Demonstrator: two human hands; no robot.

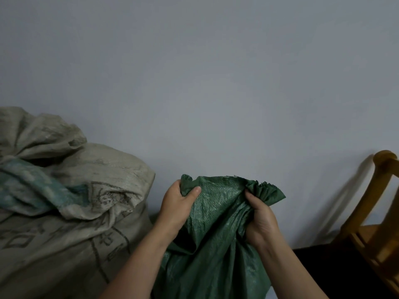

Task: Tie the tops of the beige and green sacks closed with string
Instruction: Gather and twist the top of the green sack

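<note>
A dark green woven sack (216, 244) stands low in the middle of the view, its top edge held up between both hands. My left hand (176, 207) grips the left corner of the top, thumb pressed on the front of the cloth. My right hand (261, 221) grips a gathered, pleated bunch of the top at the right. A large beige sack (71, 223) with dark printed marks stands to the left, its crumpled top bunched at the far left around a faded teal patch (36, 186). I see no string.
A plain grey wall (216, 93) fills the background right behind both sacks. A yellow-brown wooden chair (375, 223) stands at the right edge on a dark floor (323, 272). The beige sack touches or nearly touches the green one.
</note>
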